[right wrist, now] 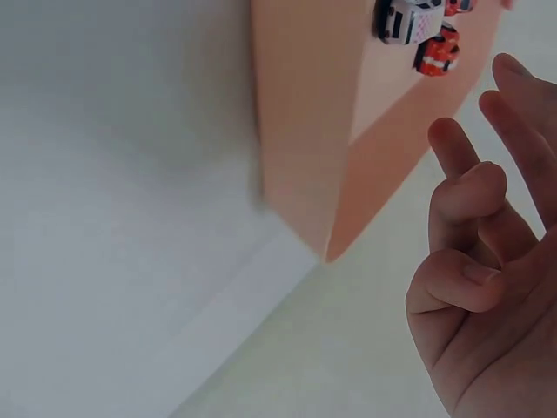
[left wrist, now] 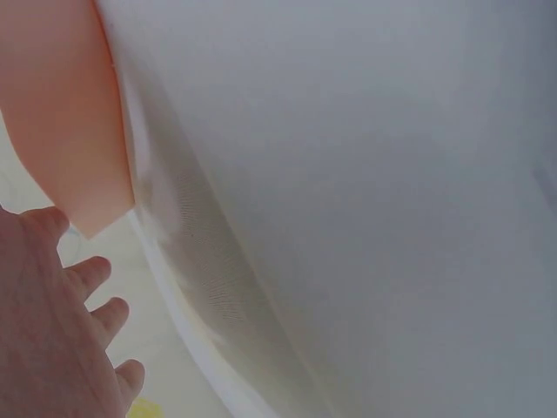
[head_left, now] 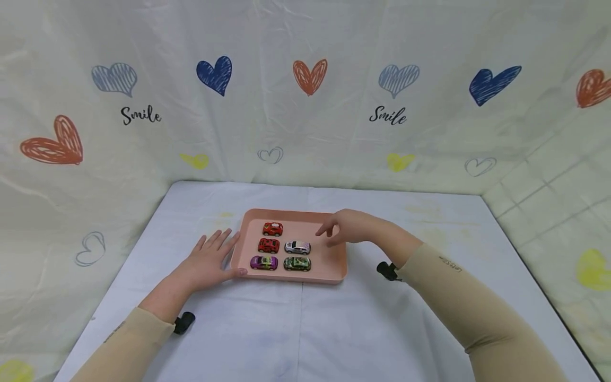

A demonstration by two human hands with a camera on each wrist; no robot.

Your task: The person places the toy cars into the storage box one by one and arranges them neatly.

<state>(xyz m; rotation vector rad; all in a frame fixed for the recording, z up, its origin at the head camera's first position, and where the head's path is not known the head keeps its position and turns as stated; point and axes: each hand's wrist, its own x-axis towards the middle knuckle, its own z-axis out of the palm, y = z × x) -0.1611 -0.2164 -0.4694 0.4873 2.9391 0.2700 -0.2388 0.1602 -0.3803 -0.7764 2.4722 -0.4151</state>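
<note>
A pink tray (head_left: 329,270) lies on the white-covered table with several toy cars in its left and middle part. At the left are a red toy car (head_left: 272,229), a second red toy car (head_left: 269,245) and a purple toy car (head_left: 264,262). Beside them stand a white toy car (head_left: 297,247) and a green toy car (head_left: 297,263). My left hand (head_left: 210,262) has its fingers spread at the tray's left edge, thumb by the near left corner. Over the tray's right side hovers my right hand (head_left: 350,225), loosely bent and holding nothing.
Behind the table (head_left: 382,339) hangs a pale backdrop (head_left: 343,32) printed with hearts and "Smile" lettering. Small black devices sit at both wrists, one by the left sleeve (head_left: 184,322) and one by the right sleeve (head_left: 387,271). The tray's raised rim runs all round it.
</note>
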